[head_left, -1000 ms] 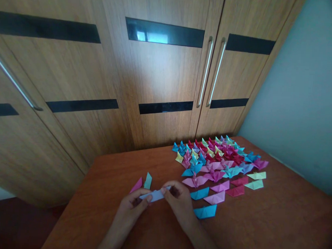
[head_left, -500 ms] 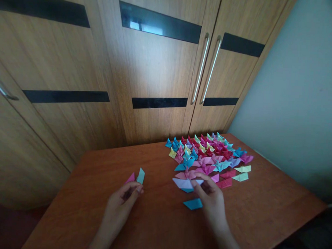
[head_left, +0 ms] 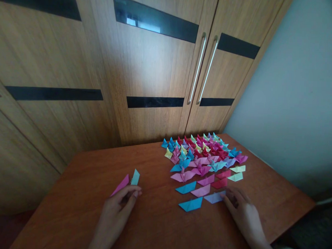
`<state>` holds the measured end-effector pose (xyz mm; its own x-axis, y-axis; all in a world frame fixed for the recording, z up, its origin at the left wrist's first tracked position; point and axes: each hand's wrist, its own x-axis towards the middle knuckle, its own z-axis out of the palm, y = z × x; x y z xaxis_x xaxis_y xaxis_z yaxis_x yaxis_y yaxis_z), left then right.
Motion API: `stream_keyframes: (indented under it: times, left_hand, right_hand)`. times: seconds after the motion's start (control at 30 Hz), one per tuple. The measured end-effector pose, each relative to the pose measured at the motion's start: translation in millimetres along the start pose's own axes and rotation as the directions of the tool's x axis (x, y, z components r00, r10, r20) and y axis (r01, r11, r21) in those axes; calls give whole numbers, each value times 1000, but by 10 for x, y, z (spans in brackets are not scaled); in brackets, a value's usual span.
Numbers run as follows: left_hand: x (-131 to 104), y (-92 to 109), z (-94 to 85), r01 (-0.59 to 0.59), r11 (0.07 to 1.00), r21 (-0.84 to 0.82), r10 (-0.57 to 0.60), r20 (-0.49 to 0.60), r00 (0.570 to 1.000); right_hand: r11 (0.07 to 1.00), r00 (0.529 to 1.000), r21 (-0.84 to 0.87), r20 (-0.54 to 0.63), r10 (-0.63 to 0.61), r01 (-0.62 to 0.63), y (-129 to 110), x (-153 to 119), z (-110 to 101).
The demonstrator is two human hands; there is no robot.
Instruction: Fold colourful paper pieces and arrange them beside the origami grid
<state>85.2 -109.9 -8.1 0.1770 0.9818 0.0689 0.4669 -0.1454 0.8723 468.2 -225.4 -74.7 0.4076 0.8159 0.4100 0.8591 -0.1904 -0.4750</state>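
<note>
My left hand (head_left: 118, 208) is closed in a pinch on a mint folded paper piece (head_left: 135, 177), which stands up past the fingertips. A pink folded paper piece (head_left: 121, 185) shows just behind the same hand; whether the fingers hold it too, I cannot tell. At the right, my right hand (head_left: 243, 212) has thumb and fingertips closed at the right end of a lavender folded paper piece (head_left: 213, 197), which is at the tabletop. Close to it are a light pink piece (head_left: 201, 191) and two blue pieces, one nearer (head_left: 190, 204) and one farther (head_left: 185, 187).
Rows of colourful folded paper shapes (head_left: 199, 169) cover the back right of the brown table (head_left: 98, 169). Flat red (head_left: 220, 183) and pale green pieces (head_left: 236, 177) lie in front of them. A wooden wardrobe (head_left: 154, 65) stands behind, a wall (head_left: 279, 107) at right.
My right hand has moved right and down with the lavender piece, from over the light pink shape to beside the flat pieces. More of the pink piece shows by my left hand. The view has shifted slightly.
</note>
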Motion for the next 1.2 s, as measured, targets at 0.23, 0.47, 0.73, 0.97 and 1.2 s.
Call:
stream_keyframes:
  times: [0.23, 0.47, 0.73, 0.97, 1.2]
  left_hand:
    - [-8, 39, 23, -13, 1000, 14, 13, 26, 1000]
    - [-29, 40, 32, -31, 998, 57, 30, 30, 999]
    - [-22, 43, 47, -33, 998, 63, 29, 53, 998]
    - [-19, 22, 55, -32, 998, 49, 29, 58, 998]
    - [-15, 30, 62, -34, 999, 39, 31, 53, 998]
  right_hand:
    - [966, 978, -162, -23, -208, 202, -215, -392, 137]
    - [920, 968, -306, 122, -218, 246, -335, -488, 162]
    - [918, 953, -272, 168, -250, 289, -214, -468, 147]
    - [926, 956, -254, 161, -244, 279, -264, -460, 143]
    - [932, 958, -238, 146, -245, 274, -299, -443, 157]
